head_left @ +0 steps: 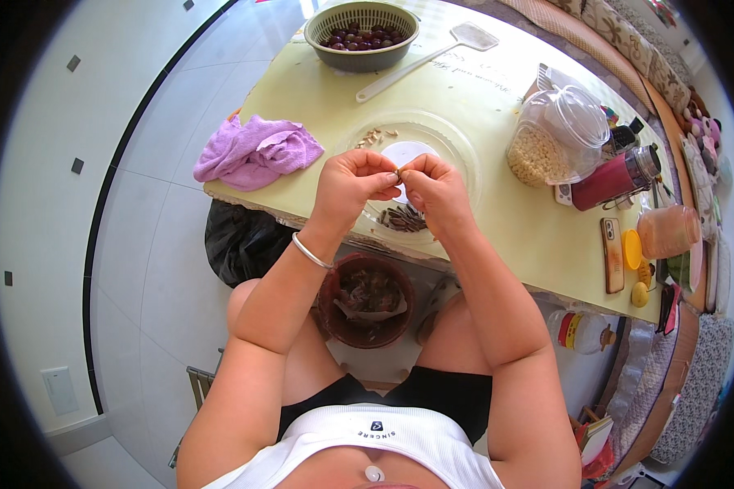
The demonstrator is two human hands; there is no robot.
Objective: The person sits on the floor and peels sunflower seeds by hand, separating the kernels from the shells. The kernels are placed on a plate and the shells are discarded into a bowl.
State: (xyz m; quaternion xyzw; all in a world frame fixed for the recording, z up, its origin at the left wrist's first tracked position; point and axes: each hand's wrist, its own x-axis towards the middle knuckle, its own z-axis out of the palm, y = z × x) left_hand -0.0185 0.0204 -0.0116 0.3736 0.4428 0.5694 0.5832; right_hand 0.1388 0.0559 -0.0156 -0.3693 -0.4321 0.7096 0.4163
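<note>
Over a clear round plate (467, 147), my left hand (344, 186) and my right hand (442, 194) meet fingertip to fingertip. Both are closed, pinching one small brownish seed (398, 175) between thumbs and forefingers; the fingers cover most of it. Below my right hand, a pile of long dark seeds (404, 218) lies on the near part of the plate. Several pale kernels (371, 138) are spread on its far left part. Beneath my fingers shows a white round patch (408, 151) at the plate's middle. A silver bangle (311, 251) circles my left wrist.
Left of the plate lies a purple towel (261, 152). A basket of dark round fruit (361, 59) and a white spatula (416, 69) lie farther back. To the right stand a tub of pale kernels (538, 151), a bottle (612, 181) and a phone (612, 254). A brown bin (332, 319) sits below the edge.
</note>
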